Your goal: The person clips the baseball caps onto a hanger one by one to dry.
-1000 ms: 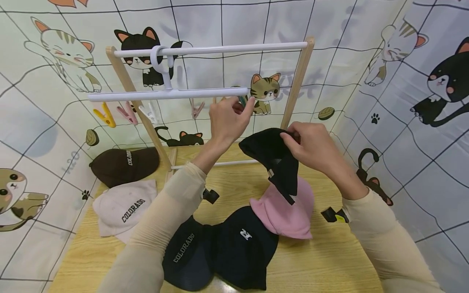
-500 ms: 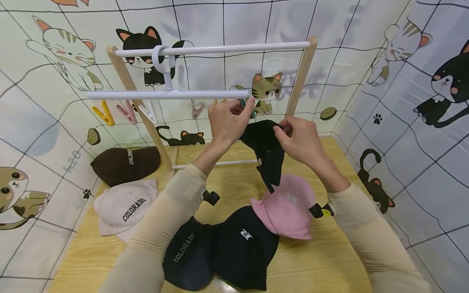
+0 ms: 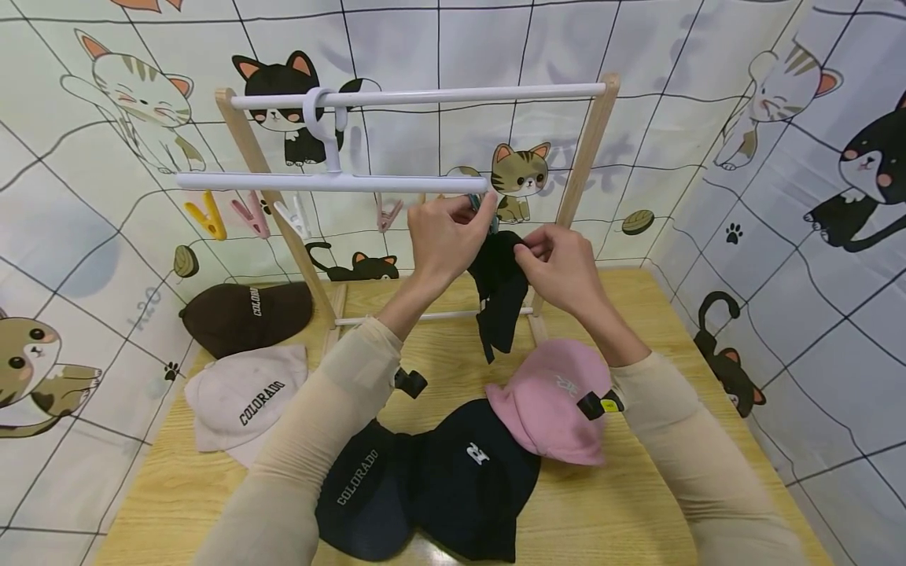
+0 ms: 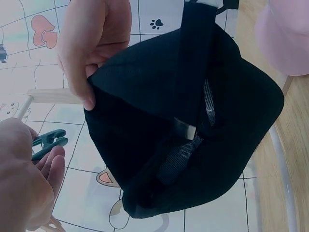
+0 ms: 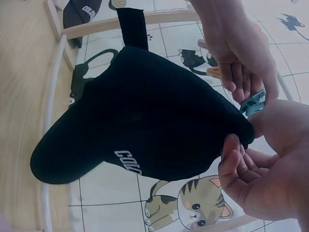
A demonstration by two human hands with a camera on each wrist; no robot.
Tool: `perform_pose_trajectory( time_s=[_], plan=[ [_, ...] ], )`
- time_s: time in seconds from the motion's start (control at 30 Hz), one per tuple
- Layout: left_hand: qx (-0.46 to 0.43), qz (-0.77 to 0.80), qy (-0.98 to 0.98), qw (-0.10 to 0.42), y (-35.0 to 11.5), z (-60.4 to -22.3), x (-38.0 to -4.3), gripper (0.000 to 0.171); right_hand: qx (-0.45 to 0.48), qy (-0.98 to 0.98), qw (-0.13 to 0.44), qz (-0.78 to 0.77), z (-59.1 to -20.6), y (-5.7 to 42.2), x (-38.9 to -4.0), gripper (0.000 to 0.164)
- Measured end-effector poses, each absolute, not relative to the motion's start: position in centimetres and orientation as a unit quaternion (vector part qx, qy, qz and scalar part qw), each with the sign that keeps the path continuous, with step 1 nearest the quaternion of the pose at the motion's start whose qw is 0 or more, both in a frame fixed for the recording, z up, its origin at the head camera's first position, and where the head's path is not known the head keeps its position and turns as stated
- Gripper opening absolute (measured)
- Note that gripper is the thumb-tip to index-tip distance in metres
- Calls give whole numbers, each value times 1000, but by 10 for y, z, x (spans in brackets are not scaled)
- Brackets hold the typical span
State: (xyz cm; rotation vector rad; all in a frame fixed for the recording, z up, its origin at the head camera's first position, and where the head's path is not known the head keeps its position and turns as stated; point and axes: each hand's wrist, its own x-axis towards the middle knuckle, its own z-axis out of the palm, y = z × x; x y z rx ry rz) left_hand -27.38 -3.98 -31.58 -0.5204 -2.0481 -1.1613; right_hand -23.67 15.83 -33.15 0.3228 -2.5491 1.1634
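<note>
My right hand pinches the edge of a black cap, which hangs below its fingers. The cap's open underside and strap with a metal buckle face the left wrist view; white lettering shows in the right wrist view. My left hand pinches a teal clothespin at the right end of a white hanger. In the left wrist view the clothespin's tips stand apart with nothing between them, and the cap's edge is apart from it. The head view mostly hides the clothespin.
The hanger hooks over the top bar of a wooden rack. Yellow, pink and white clothespins hang beneath it. On the table lie a brown cap, a pale cap, two dark caps and a pink cap.
My right hand has carried the black cap leftward and slightly up, close to my left hand. My left hand stays by the hanger's end with the clothespin.
</note>
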Motion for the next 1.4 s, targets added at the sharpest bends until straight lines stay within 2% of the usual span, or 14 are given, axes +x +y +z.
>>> perform_pose_trajectory(
  time_s=[0.33,0.97,1.4],
  plan=[
    [-208,-441,-792,368,-38,-318,-274,46,103,-880,147,441,-334,143,-240,25],
    [-220,-417,-794,382,-33,-316,-269,48,107,-846,206,479,-337,123,-241,20],
    [-233,-396,-794,398,-30,-315,-270,50,107,-831,225,497,-336,122,-241,20]
  ],
)
